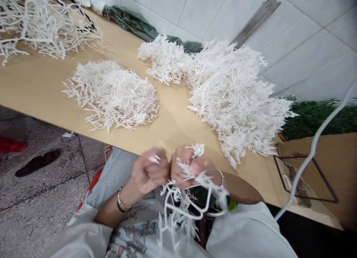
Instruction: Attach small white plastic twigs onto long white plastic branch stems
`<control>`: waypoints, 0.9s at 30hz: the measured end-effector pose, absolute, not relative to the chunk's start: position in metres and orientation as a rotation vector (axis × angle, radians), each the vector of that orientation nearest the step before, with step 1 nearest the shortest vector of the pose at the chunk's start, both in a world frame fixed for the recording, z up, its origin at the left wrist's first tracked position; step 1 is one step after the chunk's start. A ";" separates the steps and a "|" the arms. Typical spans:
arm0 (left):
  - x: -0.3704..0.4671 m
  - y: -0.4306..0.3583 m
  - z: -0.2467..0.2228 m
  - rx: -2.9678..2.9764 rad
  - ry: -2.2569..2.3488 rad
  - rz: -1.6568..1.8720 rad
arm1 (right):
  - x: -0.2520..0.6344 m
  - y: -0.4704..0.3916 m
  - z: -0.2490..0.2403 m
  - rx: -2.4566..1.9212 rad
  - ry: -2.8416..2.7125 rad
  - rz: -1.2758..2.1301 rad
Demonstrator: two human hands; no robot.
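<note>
My left hand (150, 168) is closed in a pinch, blurred by motion, with a small white plastic tip (154, 159) showing at its fingers. Touching it or very close, my right hand (185, 167) is shut on a white branching plastic sprig (199, 213). Forked stems and feathery ends of the sprig hang down over my lap. Just beyond my hands, a pile of thin white plastic pieces (117, 96) lies on the tan table (171, 109). To the right spreads a bigger heap of feathery white sprigs (231, 94).
Tangled white stems (41, 23) lie at the far left. A dark green cloth (134, 22) runs along the tiled wall (206, 12). At the right are a cardboard box (329, 165) with greenery (320, 118), a black wire frame (306, 196) and a pale cable (312, 150).
</note>
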State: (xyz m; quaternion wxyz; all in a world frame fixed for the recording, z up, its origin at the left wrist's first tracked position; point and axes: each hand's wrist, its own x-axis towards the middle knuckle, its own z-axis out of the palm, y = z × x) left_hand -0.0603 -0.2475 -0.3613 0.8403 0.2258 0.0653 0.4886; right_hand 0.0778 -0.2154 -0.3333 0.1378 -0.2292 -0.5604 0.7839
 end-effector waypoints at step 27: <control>-0.105 -0.199 -0.376 1.924 2.122 1.359 | 0.066 -0.199 -0.337 -0.800 -1.368 1.740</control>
